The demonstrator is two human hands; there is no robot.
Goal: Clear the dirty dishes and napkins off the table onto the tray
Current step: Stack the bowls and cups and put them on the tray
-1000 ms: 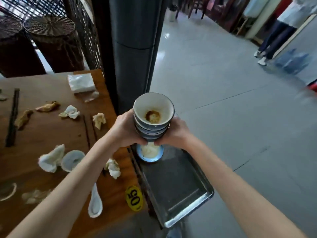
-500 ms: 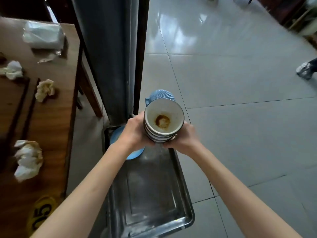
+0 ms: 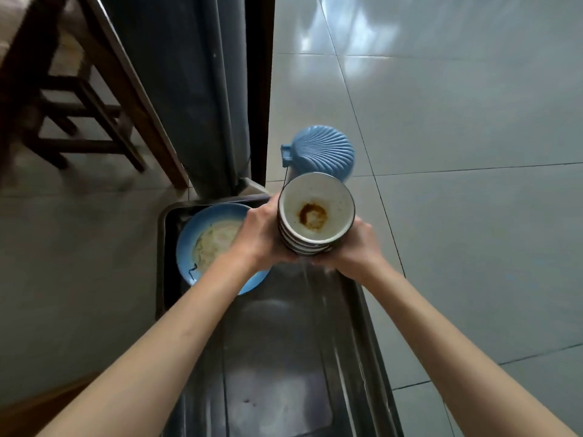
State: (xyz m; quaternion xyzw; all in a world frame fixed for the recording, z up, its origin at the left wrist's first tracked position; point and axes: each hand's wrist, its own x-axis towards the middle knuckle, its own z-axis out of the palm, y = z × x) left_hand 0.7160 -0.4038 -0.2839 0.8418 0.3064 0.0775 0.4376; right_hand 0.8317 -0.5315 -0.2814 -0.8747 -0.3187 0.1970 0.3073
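With left hand point(image 3: 262, 238) and right hand point(image 3: 353, 247) clasping the bowl stack point(image 3: 315, 216), we should lower it level onto the tray point(image 3: 284, 357), at three o'clock of the blue plate point(image 3: 214, 244).

bowl stack point(image 3: 315, 216) above tray point(image 3: 277, 357), plate point(image 3: 202, 244) in tray's far-left corner

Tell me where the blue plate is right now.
In the head view the blue plate lies in the far left corner of the metal tray, just left of the stack of bowls and partly hidden by the left hand.
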